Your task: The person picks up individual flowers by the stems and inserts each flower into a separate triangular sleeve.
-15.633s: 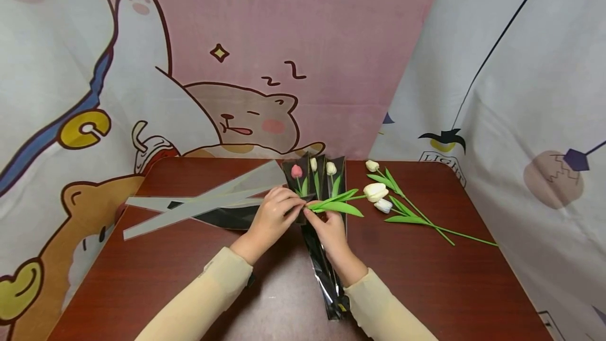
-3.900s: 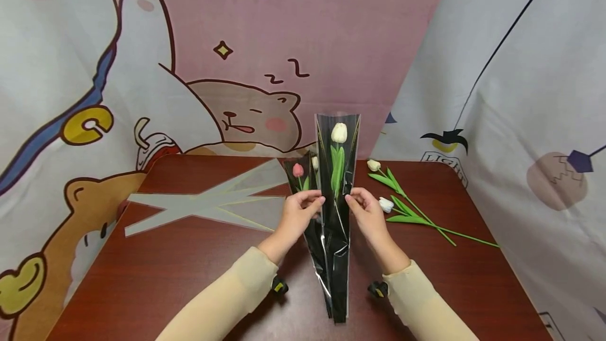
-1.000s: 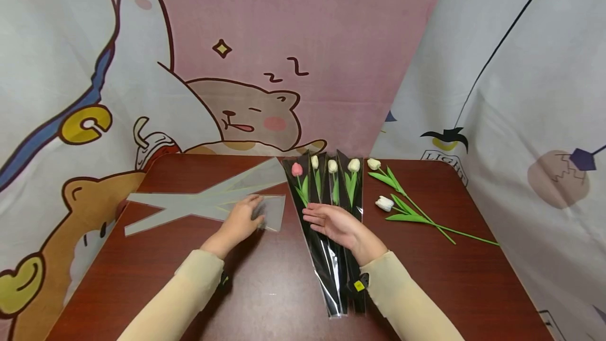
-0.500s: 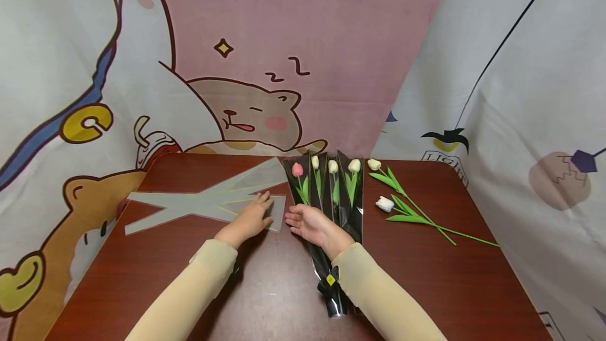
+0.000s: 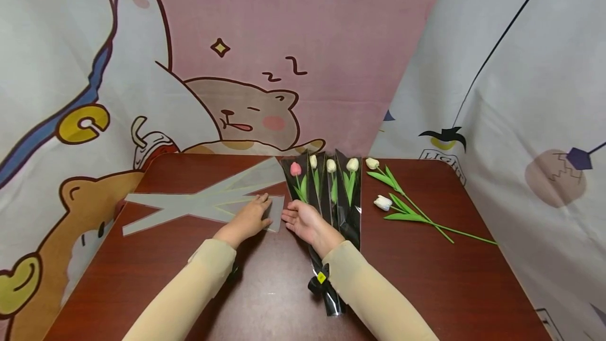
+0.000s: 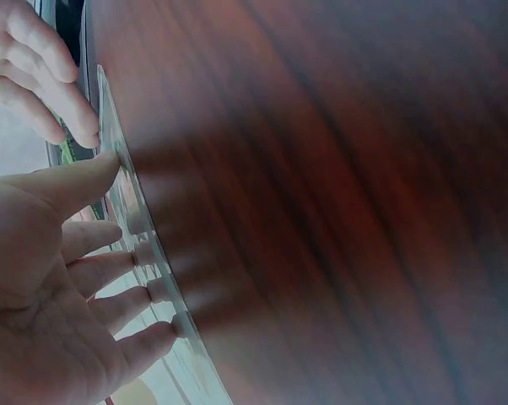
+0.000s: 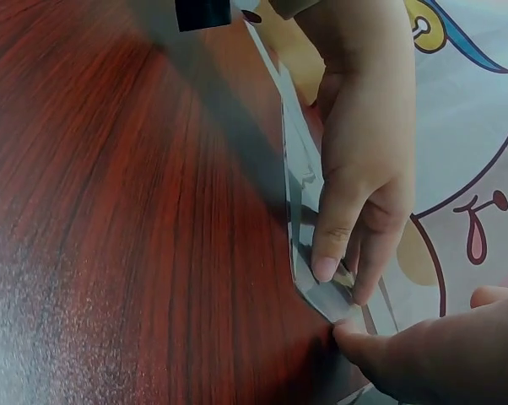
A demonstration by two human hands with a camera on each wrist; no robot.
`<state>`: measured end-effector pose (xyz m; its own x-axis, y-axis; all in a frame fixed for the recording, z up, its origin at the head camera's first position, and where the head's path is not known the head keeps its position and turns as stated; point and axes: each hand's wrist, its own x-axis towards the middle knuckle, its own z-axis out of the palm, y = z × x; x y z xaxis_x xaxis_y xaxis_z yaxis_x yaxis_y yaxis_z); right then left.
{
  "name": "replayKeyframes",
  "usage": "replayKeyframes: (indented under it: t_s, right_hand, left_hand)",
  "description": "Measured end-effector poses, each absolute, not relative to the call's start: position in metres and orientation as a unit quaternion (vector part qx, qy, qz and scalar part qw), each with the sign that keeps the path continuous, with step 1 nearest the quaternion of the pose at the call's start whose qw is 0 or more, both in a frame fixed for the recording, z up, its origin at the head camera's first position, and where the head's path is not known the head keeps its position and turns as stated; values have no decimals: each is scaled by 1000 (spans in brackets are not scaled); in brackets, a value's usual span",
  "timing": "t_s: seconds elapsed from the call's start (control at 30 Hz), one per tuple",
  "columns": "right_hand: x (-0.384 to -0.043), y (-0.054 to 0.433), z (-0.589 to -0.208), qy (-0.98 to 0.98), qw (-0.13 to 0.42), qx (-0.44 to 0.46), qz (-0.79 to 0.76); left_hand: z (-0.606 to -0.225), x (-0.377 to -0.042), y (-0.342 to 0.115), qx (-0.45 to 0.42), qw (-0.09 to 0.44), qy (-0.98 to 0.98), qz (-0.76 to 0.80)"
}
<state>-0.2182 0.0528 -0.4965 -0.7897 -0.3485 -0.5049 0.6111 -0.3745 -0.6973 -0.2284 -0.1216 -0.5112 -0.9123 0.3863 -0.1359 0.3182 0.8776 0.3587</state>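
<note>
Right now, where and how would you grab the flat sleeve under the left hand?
Probably pinch the wide right end of the sleeve by its edge, right hand coming in low from the right. It lies flat and thin, so the edge offers the best purchase; the left hand rests on it, and farther left it crosses another sleeve.

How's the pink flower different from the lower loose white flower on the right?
The pink flower is pink; the loose white flower is white. The pink one sits in a dark wrapper, while the white one lies unwrapped on the table. The pink bloom points toward the table's far edge; the white bloom points left. Both have green leaves.
</note>
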Motion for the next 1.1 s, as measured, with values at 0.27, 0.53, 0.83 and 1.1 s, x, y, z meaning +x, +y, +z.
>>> replayKeyframes:
  t_s: [0.27,0.53,0.83,1.1]
  right_hand:
    - [-219,49,-499,494,285,154,-807]
    - [-219,48,-504,488,284,156,-811]
    - [-216,50,-503,513,307,134,-790]
    - [-208,61,-490,486,312,78,-813]
  left_hand:
    - [-511,-227,-121,177,100,965,163]
    - [-509,-226,-121,178,98,963,176]
    - [-511,-222,-120,163,75,956,231]
    - [-508,-216,-117,174,-63,933,310]
